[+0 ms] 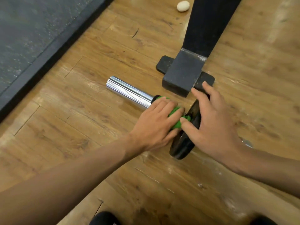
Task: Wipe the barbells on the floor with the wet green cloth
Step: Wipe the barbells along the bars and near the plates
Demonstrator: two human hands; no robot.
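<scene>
A barbell lies on the wooden floor, its chrome sleeve (128, 93) pointing up and left. A black weight plate (183, 146) sits on the bar, standing on edge. My left hand (154, 125) grips the green cloth (176, 116), wrapped around the bar right beside the plate. My right hand (212, 120) rests over the top of the plate with fingers spread and the thumb touching the cloth. The bar beyond the plate is hidden by my right hand.
A black steel rack foot (183, 73) with a rubber pad stands just behind the plate, its upright leaning toward the top right. A dark rubber mat (24, 38) fills the upper left. A small white oval object (183, 6) lies at the top. My shoes (103, 219) show at the bottom edge.
</scene>
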